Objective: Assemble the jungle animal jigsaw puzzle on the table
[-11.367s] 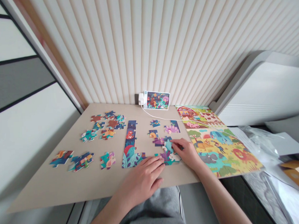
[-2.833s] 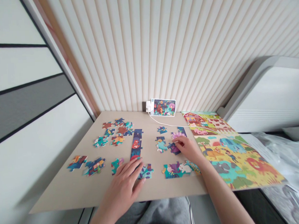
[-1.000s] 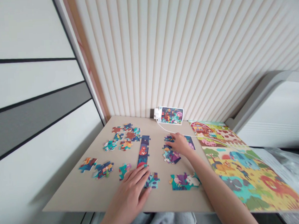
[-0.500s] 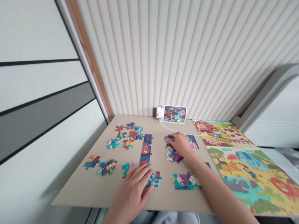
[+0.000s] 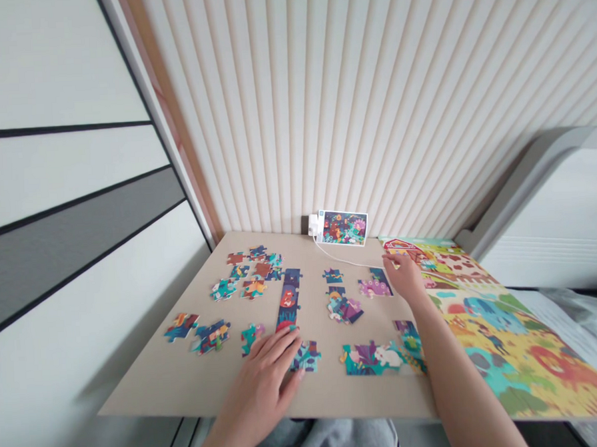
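My left hand (image 5: 270, 365) lies flat, fingers stretched out. Its fingertips rest on the lower end of a joined strip of dark jigsaw pieces (image 5: 288, 297), and teal pieces (image 5: 309, 356) show beside its thumb. At the right side of the board, my right hand (image 5: 405, 276) is closed in a pinch on the white cable (image 5: 345, 260), which runs to its fingertips. Just left of that hand is a joined purple corner section (image 5: 376, 285). Nearer the middle sit a small blue piece (image 5: 332, 275) and a joined cluster (image 5: 343, 308). A longer joined section with a rabbit (image 5: 373, 358) lies near the front edge.
Several loose pieces (image 5: 254, 287) are spread over the left of the beige board (image 5: 151, 384). A picture card (image 5: 343, 228) leans against the pleated wall beside a white charger plug (image 5: 313, 225). Finished farm and animal puzzles (image 5: 495, 346) cover the right side.
My right hand has left the pieces at the middle right and moved right to the cable, uncovering the small blue piece and the purple corner section. My left hand stays in place.
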The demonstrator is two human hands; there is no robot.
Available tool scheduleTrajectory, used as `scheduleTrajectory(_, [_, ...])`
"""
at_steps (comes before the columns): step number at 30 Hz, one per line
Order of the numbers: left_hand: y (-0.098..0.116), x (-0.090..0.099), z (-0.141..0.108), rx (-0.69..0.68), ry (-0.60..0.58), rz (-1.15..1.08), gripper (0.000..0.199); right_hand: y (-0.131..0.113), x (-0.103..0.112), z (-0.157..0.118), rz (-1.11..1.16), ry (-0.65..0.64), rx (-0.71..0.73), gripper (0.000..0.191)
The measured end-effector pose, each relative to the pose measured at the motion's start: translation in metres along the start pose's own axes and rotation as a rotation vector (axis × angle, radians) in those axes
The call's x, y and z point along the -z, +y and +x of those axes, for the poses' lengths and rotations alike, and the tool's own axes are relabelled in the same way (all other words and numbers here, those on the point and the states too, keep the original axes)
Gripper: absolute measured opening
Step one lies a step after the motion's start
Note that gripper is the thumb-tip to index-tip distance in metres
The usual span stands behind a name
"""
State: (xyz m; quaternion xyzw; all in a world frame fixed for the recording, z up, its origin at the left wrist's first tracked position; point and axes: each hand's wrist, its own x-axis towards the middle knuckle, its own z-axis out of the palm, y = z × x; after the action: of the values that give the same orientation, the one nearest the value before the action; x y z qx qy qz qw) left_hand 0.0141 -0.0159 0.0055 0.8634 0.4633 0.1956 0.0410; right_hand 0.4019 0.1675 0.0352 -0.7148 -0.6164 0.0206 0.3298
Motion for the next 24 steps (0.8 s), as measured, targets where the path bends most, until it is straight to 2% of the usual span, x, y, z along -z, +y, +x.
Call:
scheduleTrajectory(4, [0.0002,0.001,0.0001,0.007,0.0,0.0,0.049,0.0095,0.0039,0.0011,-0.017,-0.008,-0.048,0.04])
scheduleTrajectory(16, [-0.0005,0.0001,0.0002,-0.017,0.034,-0.005,0.048,0.0019,-0.0012,-0.0016,-0.033,-0.039,-0.062,0.037])
scheduleTrajectory(24, [-0.0027,-0.0027,-0.0015,-0.007,0.011,0.003,0.049,0.0013,-0.0012,-0.003,-0.034,-0.055,-0.045,0.036])
